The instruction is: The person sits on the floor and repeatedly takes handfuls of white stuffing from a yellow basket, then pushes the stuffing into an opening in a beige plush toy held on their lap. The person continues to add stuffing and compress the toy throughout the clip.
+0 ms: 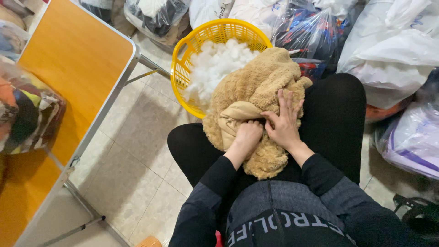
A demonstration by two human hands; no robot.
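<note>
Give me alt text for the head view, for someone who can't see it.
A seated person holds a tan plush toy skin on their lap, left hand pushed into its opening, right hand flat on the fur. Beside their knees a yellow basket holds white stuffing; an orange folding table stands left, plastic bags behind.

- An orange folding counter (pixel 73 59) with a metal edge and legs stands well to the left of the fingers.
- A clear bag of mixed coloured cloth (pixel 25 114) sits on that counter's near side.
- White and clear plastic bags (pixel 388 50), stuffed full, are piled beyond the fingers and to their right.
- A pale tiled floor (pixel 132 169) lies below, left of the fingers.
</note>
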